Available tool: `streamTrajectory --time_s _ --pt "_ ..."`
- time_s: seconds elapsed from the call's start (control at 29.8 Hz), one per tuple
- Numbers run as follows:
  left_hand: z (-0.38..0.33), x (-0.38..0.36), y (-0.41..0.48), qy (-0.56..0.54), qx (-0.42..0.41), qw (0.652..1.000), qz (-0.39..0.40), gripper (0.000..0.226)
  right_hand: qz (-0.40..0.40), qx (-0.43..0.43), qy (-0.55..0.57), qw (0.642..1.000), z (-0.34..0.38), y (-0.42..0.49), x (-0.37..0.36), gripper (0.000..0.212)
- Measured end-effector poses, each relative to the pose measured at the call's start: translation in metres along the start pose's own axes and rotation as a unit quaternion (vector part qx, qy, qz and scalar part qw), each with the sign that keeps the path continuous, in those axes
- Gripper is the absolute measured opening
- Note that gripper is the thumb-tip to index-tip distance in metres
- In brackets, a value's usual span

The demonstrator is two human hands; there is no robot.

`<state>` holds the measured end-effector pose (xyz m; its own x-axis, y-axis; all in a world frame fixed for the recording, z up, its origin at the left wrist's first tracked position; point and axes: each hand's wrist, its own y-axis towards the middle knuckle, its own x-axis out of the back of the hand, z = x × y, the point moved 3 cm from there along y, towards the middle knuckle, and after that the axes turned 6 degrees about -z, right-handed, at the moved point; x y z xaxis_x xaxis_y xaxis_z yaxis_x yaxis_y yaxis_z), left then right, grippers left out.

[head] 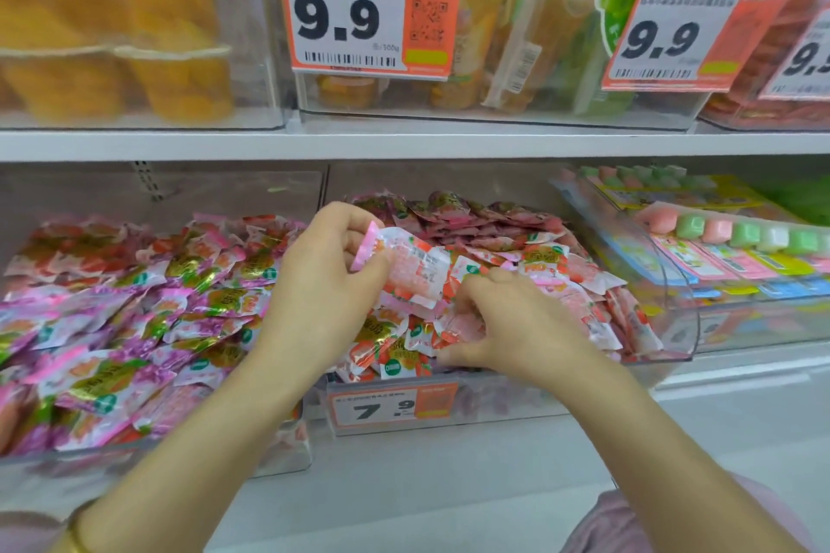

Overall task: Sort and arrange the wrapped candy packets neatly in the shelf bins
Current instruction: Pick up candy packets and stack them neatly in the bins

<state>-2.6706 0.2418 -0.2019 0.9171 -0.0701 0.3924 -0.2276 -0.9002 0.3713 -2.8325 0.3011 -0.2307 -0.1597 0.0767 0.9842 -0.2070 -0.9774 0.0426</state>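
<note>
Two clear shelf bins hold wrapped candy packets. The middle bin (673, 355) is heaped with red and pink strawberry packets (530, 251). The left bin (278, 462) holds pink, purple and gold packets (148, 310). My left hand (323, 278) hovers over the middle bin's left part and grips a small stack of pink and white packets (413, 265), lifted above the heap. My right hand (512, 328) is down in the front of the middle bin, fingers curled round loose packets (462, 323) in the heap.
A 7.9 price tag (395, 406) hangs on the middle bin's front. To the right, another clear bin (763, 328) holds strips of pink and green candies. The upper shelf (404, 144) carries bins of jelly cups with 9.9 price tags (368, 9).
</note>
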Motion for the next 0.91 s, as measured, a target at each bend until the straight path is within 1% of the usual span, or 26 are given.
streamTrajectory --time_s 0.03,0.07,0.13,0.2,0.23,0.27,0.3,0.34,0.37,0.4,0.44,0.47,0.54,0.6,0.64,0.67,0.74,0.77,0.84,0.87,0.91 --pt "0.001 0.000 0.001 0.005 0.003 1.000 -0.001 0.018 0.003 0.002 -0.019 1.000 0.002 0.002 -0.002 0.057" --pt "0.001 0.001 0.002 0.006 0.007 1.000 -0.001 0.018 -0.005 0.004 -0.038 0.999 0.003 0.003 -0.003 0.055" --pt "0.000 0.003 0.002 0.004 0.014 1.000 -0.002 0.016 -0.024 0.003 -0.033 0.999 -0.001 0.008 0.000 0.038" --pt "0.000 0.009 0.002 0.005 0.019 1.000 -0.011 0.014 -0.041 -0.004 0.040 0.998 -0.010 0.010 0.008 0.013" --pt "0.000 0.012 0.002 -0.005 0.030 0.999 -0.015 0.012 -0.069 -0.005 0.088 0.994 -0.015 0.010 0.014 0.004" --pt "0.000 0.015 0.001 -0.025 0.049 0.998 -0.014 0.011 -0.117 -0.014 0.138 0.983 -0.019 0.009 0.020 0.012" --pt "0.000 0.018 0.001 -0.050 0.073 0.996 -0.008 0.010 -0.174 -0.022 0.196 0.965 -0.019 0.006 0.027 0.014" --pt "0.001 0.020 0.001 -0.076 0.102 0.992 -0.001 0.010 -0.233 -0.019 0.265 0.936 -0.014 0.002 0.034 0.012" --pt "0.001 0.023 0.000 -0.105 0.133 0.986 0.006 0.010 -0.277 -0.003 0.326 0.904 -0.002 -0.002 0.041 0.015" --pt "0.001 0.026 -0.001 -0.143 0.161 0.976 0.009 0.010 -0.297 0.027 0.373 0.879 0.015 -0.004 0.046 0.022" --pt "0.001 0.029 -0.003 -0.184 0.186 0.965 0.011 0.009 -0.294 0.062 0.405 0.864 0.034 -0.006 0.049 0.027" --pt "0.000 0.033 -0.005 -0.226 0.202 0.953 0.012 0.010 -0.277 0.094 0.424 0.857 0.052 -0.007 0.051 0.029" --pt "0.000 0.046 -0.008 -0.296 0.209 0.932 0.003 0.014 -0.224 0.145 0.433 0.861 0.087 -0.008 0.049 0.026" --pt "0.005 0.067 -0.010 -0.342 0.204 0.917 -0.017 0.012 -0.175 0.174 0.434 0.867 0.116 -0.007 0.045 0.018" --pt "0.010 0.080 -0.011 -0.358 0.204 0.911 -0.027 0.009 -0.164 0.192 0.420 0.872 0.130 -0.006 0.045 0.019" --pt "0.015 0.093 -0.011 -0.373 0.203 0.905 -0.032 0.010 -0.156 0.207 0.400 0.879 0.143 -0.004 0.043 0.025" --pt "0.026 0.118 -0.013 -0.398 0.201 0.894 -0.030 0.018 -0.135 0.222 0.364 0.894 0.168 0.004 0.038 0.037" --pt "0.032 0.129 -0.014 -0.402 0.204 0.892 -0.035 0.024 -0.124 0.224 0.356 0.899 0.180 0.008 0.036 0.039" --pt "0.047 0.150 -0.013 -0.405 0.223 0.885 -0.061 0.042 -0.089 0.217 0.372 0.898 0.201 0.021 0.026 0.037" --pt "0.054 0.159 -0.012 -0.402 0.233 0.882 -0.077 0.046 -0.070 0.210 0.388 0.895 0.211 0.028 0.020 0.035" --pt "0.062 0.168 -0.011 -0.392 0.239 0.884 -0.094 0.044 -0.052 0.199 0.407 0.890 0.220 0.035 0.014 0.032"
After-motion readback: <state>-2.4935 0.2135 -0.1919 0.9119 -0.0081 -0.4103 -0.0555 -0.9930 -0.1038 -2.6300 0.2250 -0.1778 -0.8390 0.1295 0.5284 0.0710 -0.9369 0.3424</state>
